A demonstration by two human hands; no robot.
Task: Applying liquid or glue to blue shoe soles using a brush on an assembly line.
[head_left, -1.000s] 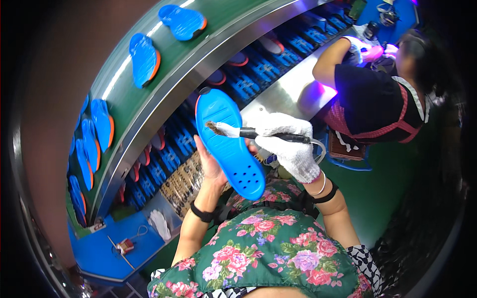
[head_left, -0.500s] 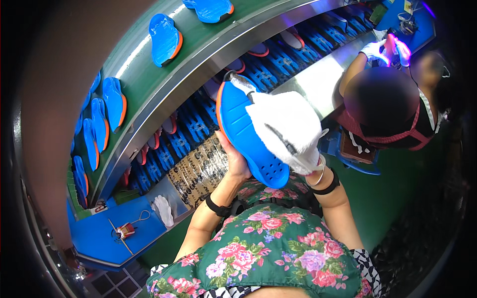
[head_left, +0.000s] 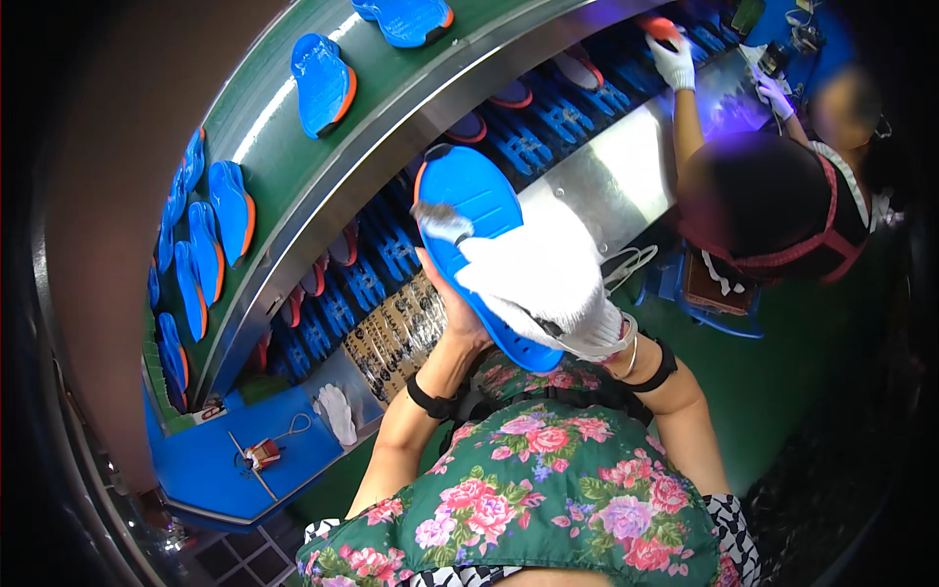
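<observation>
A blue shoe insole (head_left: 477, 201) with an orange rim and a dark patch at its far end tilts in front of my chest. My bare left hand (head_left: 458, 301) is closed on its left edge from beneath; most of those fingers are hidden behind it. My right hand (head_left: 544, 269), in a white knit glove, lies over the insole's right side. From the closed gloved fingers sticks out a small brush (head_left: 446, 221), its bristles against the insole's blue surface near the left rim. Its handle is covered by the glove.
Several blue insoles (head_left: 319, 86) lie on a curved green conveyor (head_left: 269, 147) with a metal edge. Below it runs a rack (head_left: 386, 245) holding more insoles. At lower left, a blue table (head_left: 210, 460) bears a white glove (head_left: 335, 414). A co-worker (head_left: 758, 210) sits at right.
The brush has moved from the insole's far end down toward its left rim, my gloved hand going with it. The co-worker's one hand has reached to the rack with an orange-red piece.
</observation>
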